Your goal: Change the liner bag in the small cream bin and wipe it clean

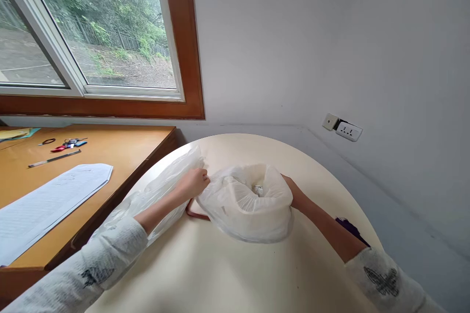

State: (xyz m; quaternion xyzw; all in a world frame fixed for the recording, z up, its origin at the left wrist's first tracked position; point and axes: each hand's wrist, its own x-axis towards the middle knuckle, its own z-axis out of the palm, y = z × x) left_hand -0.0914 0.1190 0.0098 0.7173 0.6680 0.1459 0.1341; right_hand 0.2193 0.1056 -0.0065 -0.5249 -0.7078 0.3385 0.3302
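Where the desk (132, 149) stands, at far left: papers (58, 195) and a pen (55, 158) lie on it.
Loose plastic (161, 183): it spreads over the left part of the round table (235, 279).
Left hand (193, 182): its fingers are curled closed on film at the left edge of the white plastic bag (253, 222); whether the loose plastic belongs to this bag, I cannot tell.
Red-edged object (196, 215): it lies partly under the bag.
White plastic bag: it sits on the table between the hands, gathered opening upward, with something shiny (258, 190) inside.
Bag opening: the present step seems to be arranging the film around it.
Thin film: the next move probably calls for gentle, two-handed pulling.
Right hand (291, 187): it touches the bag's right side; its fingers are hidden, so I cannot tell the grip.
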